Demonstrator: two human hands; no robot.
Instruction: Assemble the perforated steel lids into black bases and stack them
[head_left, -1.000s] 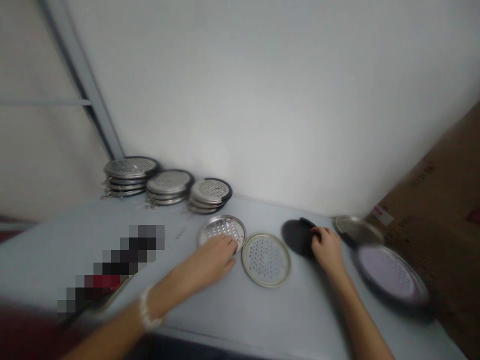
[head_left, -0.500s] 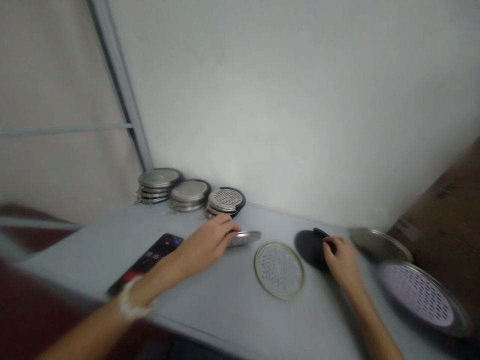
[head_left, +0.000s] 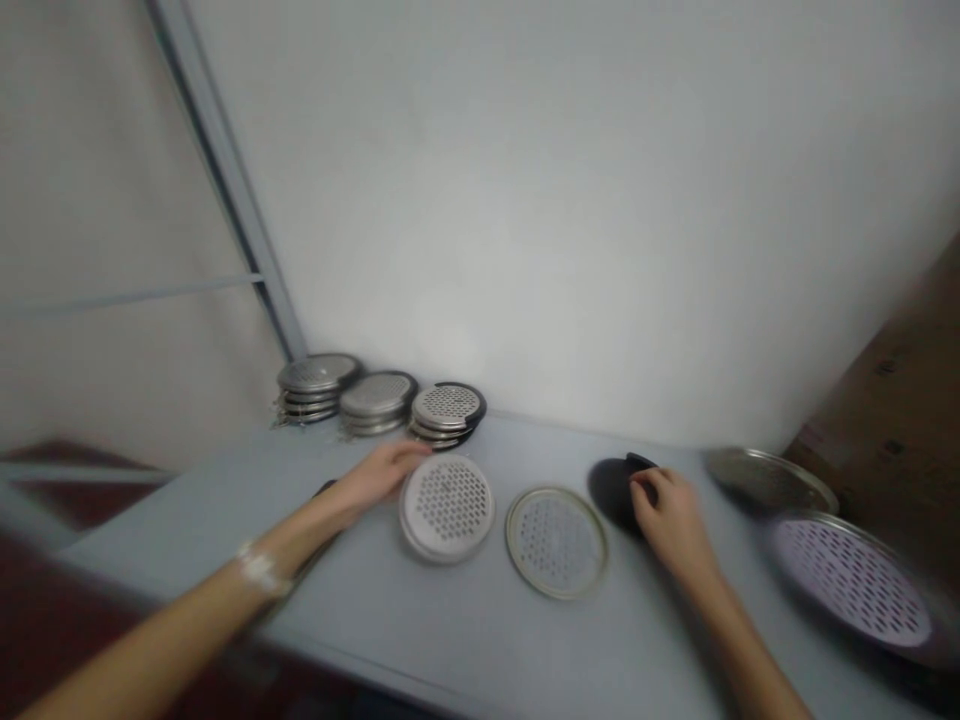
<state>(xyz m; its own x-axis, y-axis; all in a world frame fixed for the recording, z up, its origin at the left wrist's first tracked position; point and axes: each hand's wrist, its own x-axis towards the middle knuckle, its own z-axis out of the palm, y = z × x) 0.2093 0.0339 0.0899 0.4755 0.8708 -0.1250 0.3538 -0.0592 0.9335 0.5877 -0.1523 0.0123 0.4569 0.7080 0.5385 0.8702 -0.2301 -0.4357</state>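
My left hand grips the far left edge of a round perforated metal disc, tilted so its holed face shows. To its right, another round perforated disc with a raised rim lies flat on the table. My right hand is at a flat round black piece, thumb and forefinger curled together. Something dark shows between those fingers, too blurred to name. A short black curved edge stands up just behind them.
Three stacks of perforated discs with black edges, left, middle and right, stand along the wall. A phone is mostly under my left forearm. Larger metal and pale purple perforated discs lie at right, beside cardboard boxes.
My left hand has turned its disc from edge-on to face-up view and moved it left and nearer. The right hand has shifted slightly left at the black piece.
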